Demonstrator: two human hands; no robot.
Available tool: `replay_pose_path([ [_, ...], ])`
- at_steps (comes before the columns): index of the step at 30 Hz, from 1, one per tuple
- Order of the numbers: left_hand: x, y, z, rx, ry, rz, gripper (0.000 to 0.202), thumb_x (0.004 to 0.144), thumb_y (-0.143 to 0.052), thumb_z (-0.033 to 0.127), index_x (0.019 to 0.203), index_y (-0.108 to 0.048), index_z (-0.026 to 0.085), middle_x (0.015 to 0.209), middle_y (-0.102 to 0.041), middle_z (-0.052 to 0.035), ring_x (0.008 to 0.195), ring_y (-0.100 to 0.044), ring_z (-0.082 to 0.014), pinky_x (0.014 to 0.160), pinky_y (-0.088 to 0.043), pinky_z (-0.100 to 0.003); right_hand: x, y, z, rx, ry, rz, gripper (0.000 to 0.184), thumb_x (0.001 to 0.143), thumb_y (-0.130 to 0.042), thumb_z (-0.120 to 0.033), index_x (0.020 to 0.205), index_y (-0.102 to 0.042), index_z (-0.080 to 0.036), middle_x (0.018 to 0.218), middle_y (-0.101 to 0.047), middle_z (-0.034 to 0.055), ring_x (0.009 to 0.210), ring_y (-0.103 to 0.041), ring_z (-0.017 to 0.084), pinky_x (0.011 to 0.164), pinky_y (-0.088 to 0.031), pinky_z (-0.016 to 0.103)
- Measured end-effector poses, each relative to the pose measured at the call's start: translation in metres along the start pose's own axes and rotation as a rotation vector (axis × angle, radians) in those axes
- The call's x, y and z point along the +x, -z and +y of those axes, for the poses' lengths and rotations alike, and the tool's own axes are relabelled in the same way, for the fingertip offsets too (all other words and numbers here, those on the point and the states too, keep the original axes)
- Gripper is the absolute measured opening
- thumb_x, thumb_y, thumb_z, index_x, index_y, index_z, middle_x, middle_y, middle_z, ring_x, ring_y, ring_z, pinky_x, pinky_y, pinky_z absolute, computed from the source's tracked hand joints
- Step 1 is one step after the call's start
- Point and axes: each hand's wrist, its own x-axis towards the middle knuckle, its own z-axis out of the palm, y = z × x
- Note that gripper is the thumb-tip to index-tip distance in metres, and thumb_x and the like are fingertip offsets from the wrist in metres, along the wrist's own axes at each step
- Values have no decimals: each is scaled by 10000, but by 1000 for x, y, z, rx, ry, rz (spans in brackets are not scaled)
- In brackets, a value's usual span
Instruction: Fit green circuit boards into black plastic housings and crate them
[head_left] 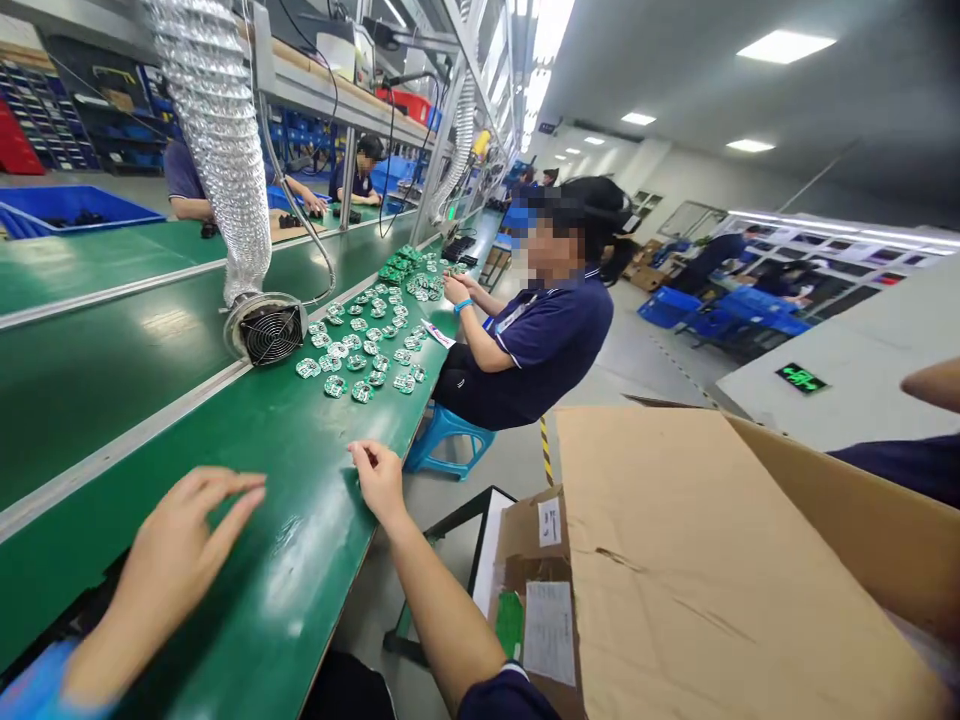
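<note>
My left hand [180,545] hovers over the green bench [247,470] near its front, fingers stretched out and loosely together, holding nothing. My right hand [379,480] rests at the bench's right edge with its fingers curled down onto the surface; nothing shows in them. Several small round green circuit boards [360,350] lie spread on the bench farther ahead, well beyond both hands.
A silver flexible duct ends in a fan [270,330] on the bench. A seated co-worker in a dark blue shirt [540,340] handles boards farther along. An open cardboard box [675,570] stands at my right. Blue bins [64,205] and other workers sit behind.
</note>
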Motion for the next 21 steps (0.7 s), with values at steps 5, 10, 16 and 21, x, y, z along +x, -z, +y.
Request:
replay_pose_path([
  [5,148,-84,6,-52,388,-178,322,925,-549,413,1011,-764,189,1060,-764,-78,1001,-684,-259,858,-513,-353,-6,1,0,63,-56,-10,342,926,-591,-465,861,-777,-185,744,-699,28,620,-548,137,585,-404,256],
  [10,202,-135,-13,12,489,-244,317,960,-600,460,1007,-710,166,1014,-730,-59,989,-673,-214,946,-520,-434,-6,8,-3,115,-89,-11,330,938,-596,-457,863,-772,-189,777,-716,39,663,-587,148,611,-429,258],
  [16,216,-146,-15,40,533,-269,376,877,-672,554,950,-731,190,973,-733,-52,1091,-639,-261,1057,-423,-519,-6,11,-6,146,-93,-6,308,942,-600,-434,846,-764,-191,764,-706,37,668,-593,151,629,-451,265],
  [21,223,-148,-10,-60,549,-234,303,804,-740,480,882,-752,187,916,-743,-70,1059,-633,-284,1039,-401,-521,-7,11,-5,146,-97,-2,311,946,-599,-436,850,-772,-196,753,-693,38,666,-592,160,629,-455,281],
])
